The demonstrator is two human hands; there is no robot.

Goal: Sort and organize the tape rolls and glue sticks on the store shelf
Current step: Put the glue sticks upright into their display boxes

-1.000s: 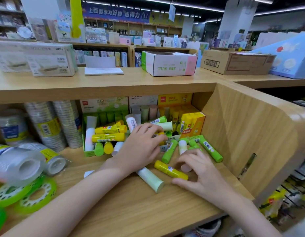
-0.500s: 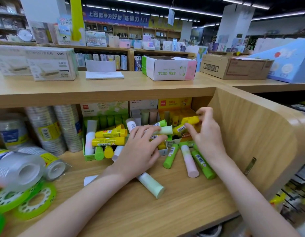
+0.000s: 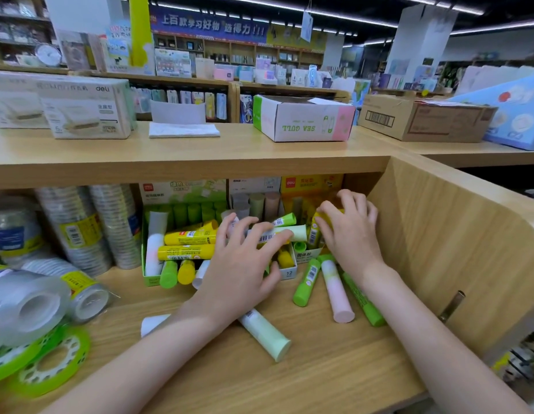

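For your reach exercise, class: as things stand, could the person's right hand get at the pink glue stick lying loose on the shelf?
Probably yes. The pink glue stick lies uncovered just below the right hand, green sticks beside it, nothing on top. That hand holds a yellow stick it would need to release first.

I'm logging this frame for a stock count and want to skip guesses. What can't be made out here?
Head view only:
- Glue sticks under the left hand: hidden by the palm, count unknown.
- Yellow stick at the right hand: mostly covered by fingers; grip unclear.
- Yellow box: contents shadowed and blocked by that hand.
- Tape rolls at the left edge: blurred and cut off.
- Barcodes on the sticks: too small to read.
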